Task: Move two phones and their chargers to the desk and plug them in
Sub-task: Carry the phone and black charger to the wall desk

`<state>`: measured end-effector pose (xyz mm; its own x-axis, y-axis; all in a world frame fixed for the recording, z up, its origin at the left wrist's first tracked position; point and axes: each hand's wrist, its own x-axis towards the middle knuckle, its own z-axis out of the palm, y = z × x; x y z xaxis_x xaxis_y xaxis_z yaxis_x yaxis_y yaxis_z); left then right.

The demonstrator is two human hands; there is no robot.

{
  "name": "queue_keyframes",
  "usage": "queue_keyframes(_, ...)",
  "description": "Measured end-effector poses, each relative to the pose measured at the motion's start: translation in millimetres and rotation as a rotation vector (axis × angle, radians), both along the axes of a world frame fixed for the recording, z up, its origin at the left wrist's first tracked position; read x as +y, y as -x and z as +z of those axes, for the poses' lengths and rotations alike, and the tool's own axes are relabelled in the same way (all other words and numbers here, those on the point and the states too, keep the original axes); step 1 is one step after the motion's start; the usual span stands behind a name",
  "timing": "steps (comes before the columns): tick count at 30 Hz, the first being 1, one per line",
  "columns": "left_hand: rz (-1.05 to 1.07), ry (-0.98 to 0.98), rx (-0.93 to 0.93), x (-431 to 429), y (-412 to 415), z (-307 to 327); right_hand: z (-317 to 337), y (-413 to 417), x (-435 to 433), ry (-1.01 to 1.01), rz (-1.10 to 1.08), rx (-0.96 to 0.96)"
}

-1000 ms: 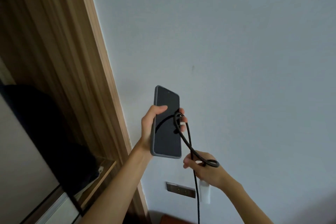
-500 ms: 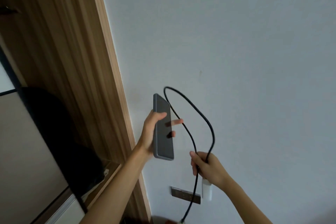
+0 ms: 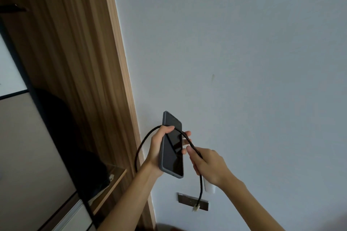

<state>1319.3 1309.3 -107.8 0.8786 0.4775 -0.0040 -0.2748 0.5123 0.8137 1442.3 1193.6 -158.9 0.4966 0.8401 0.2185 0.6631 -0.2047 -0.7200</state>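
A dark phone [image 3: 172, 148] in a grey case stands upright in front of the wall, screen black. My left hand [image 3: 157, 148] grips it round its left edge, fingertips showing at the right edge. A black braided cable [image 3: 139, 148] loops from behind the phone, over its screen, and into my right hand [image 3: 208, 165], which holds it in curled fingers. The cable's free end with a pale connector [image 3: 195, 208] hangs below that hand. A white charger block [image 3: 210, 187] sticks out beneath my right hand, mostly hidden.
A metal wall socket plate [image 3: 185, 199] sits low on the pale wall [image 3: 244, 62]. A wooden frame [image 3: 116, 62] runs down the left, with a wooden shelf [image 3: 112, 180] and a dark bag [image 3: 82, 155] beside it.
The cable loop that stood tall to the right of the phone now lies across the screen and round the phone's left side. My right hand has risen closer to the phone.
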Motion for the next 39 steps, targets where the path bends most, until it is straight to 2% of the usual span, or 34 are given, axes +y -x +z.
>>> queue_keyframes(6,0.005,0.033,0.004,4.1,5.4,2.6,-8.6,13.5,-8.3,-0.09,0.137,0.357)
queue_keyframes(11,0.047,0.063,-0.029,8.8,17.7,3.0,-19.9,32.5,-13.7,-0.149,0.183,0.467)
queue_keyframes(15,0.087,0.025,-0.026,4.2,31.9,4.9,-10.9,38.9,-22.2,-0.182,0.187,0.653)
queue_keyframes(21,0.225,0.007,0.116,-24.5,52.0,-0.7,13.4,43.2,-31.7,-0.325,0.133,0.764)
queue_keyframes(27,0.243,-0.001,0.277,-68.6,85.4,-1.6,35.6,55.3,-40.1,-0.378,0.172,0.928)
queue_keyframes(31,0.272,0.018,0.244,-105.3,115.2,-5.3,41.3,68.3,-51.8,-0.313,0.253,0.946)
queue_keyframes(35,0.43,-0.052,0.248,-138.9,145.9,-4.6,39.4,92.4,-60.8,-0.197,0.349,0.954)
queue_keyframes(39,0.604,-0.035,0.235,-169.9,184.2,4.2,36.3,126.9,-63.5,-0.15,0.423,0.979)
